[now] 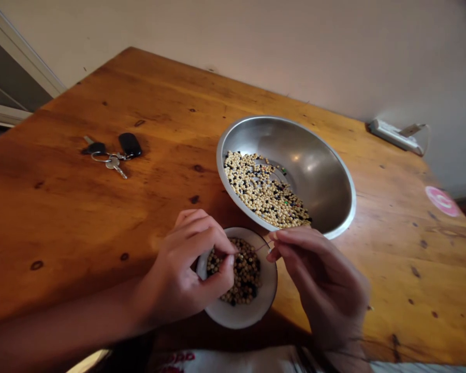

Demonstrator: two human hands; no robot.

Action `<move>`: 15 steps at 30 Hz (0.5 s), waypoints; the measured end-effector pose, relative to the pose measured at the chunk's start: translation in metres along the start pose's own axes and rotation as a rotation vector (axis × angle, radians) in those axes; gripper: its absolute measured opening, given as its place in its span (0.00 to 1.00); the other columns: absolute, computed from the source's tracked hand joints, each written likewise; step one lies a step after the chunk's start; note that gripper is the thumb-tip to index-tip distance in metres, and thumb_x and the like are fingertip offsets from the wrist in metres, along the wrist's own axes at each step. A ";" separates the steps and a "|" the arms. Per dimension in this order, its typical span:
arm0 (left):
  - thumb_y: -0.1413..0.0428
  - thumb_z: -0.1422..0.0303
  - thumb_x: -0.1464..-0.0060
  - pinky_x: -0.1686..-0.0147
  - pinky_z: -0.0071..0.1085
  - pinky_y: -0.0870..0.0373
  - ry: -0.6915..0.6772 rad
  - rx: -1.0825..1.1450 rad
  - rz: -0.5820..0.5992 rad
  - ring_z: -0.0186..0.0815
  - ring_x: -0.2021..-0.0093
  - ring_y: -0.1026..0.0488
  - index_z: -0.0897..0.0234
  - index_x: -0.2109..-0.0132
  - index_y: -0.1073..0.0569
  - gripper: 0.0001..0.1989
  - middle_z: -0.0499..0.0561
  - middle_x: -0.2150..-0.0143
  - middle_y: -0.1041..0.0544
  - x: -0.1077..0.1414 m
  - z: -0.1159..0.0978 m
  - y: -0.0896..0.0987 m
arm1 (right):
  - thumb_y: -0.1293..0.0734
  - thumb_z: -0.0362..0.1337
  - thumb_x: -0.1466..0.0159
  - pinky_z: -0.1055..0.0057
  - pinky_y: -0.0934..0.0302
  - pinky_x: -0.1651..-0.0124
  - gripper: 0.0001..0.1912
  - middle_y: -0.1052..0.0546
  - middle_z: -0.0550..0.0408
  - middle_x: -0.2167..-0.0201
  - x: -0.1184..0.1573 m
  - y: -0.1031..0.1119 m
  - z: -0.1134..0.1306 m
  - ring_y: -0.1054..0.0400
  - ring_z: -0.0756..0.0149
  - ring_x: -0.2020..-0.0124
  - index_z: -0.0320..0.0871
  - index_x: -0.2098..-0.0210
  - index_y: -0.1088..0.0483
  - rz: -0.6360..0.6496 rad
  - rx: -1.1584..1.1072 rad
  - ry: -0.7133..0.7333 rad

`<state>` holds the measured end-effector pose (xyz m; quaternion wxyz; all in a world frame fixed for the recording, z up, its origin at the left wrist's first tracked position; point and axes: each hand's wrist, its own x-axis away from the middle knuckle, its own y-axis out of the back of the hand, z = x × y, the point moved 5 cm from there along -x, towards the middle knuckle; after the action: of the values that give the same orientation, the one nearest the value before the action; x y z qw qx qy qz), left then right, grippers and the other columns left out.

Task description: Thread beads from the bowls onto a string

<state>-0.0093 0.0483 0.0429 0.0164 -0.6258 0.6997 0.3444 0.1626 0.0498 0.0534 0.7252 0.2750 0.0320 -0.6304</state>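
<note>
Two closed pinches on thin pinkish thread (pixel 262 246), by left hand (pixel 194 259) and right hand (pixel 326 274), above small white round bowl (pixel 268 305) of tan-and-black round beads (pixel 248 280). Best held low and lightly taut.

Wooden table (pixel 171 114) bears bowls (pixel 322 181), keys (pixel 112 162) and power strip (pixel 395 135).

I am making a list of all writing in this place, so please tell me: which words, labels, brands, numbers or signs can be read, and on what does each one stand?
No text can be read for certain.
Pink round sticker: a pale curved mark, too blurred to read.
Pale cloth at the bottom edge: red marks, too blurred to read.
White bowl, steel bowl, black key fob: no writing visible.
</note>
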 end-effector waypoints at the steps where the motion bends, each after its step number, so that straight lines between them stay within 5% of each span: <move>1: 0.47 0.79 0.52 0.66 0.35 0.40 0.000 -0.002 0.000 0.30 0.71 0.35 0.65 0.70 0.33 0.06 0.45 0.75 0.31 0.000 0.000 0.000 | 0.36 0.21 0.40 0.74 0.34 0.64 0.18 0.25 0.59 0.63 0.000 0.000 0.000 0.30 0.74 0.67 0.46 0.56 0.29 0.004 0.003 0.001; 15: 0.47 0.80 0.52 0.65 0.34 0.41 0.030 0.009 0.017 0.30 0.71 0.35 0.64 0.70 0.33 0.07 0.44 0.74 0.32 0.002 0.001 0.000 | 0.36 0.21 0.40 0.72 0.35 0.63 0.18 0.25 0.59 0.68 -0.003 -0.001 0.003 0.31 0.73 0.68 0.45 0.54 0.29 0.022 0.048 0.041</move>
<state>-0.0098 0.0465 0.0413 0.0061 -0.6248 0.7067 0.3319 0.1604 0.0514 0.0567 0.7243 0.3056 0.0285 -0.6174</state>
